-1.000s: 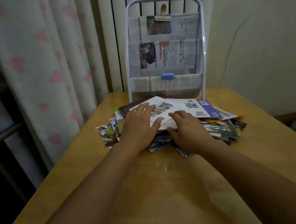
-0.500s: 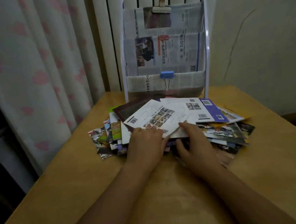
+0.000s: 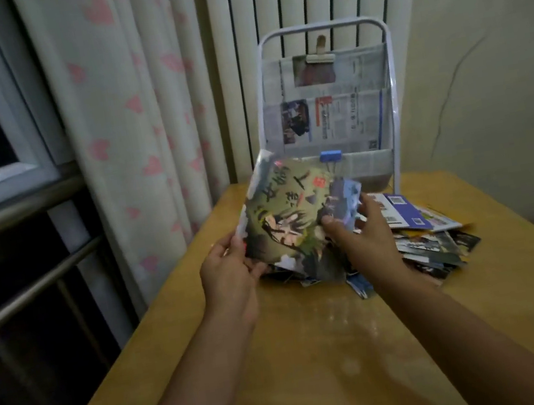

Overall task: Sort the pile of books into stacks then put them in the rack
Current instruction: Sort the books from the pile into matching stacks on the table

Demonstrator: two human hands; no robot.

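Left hand point(image 3: 227, 279) and right hand point(image 3: 361, 240) pinch a green book point(image 3: 291, 223) with blurred brush characters, pile point(image 3: 434, 239) at three o'clock

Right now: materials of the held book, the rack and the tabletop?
Book: glossy printed paper cover, by the sheen; both hands hold it. Rack: white tubular frame, probably painted metal; pockets look like clear plastic lined with newspaper. Tabletop: yellowish wood or laminate, glossy, possibly under a clear film, judging by the reflections.
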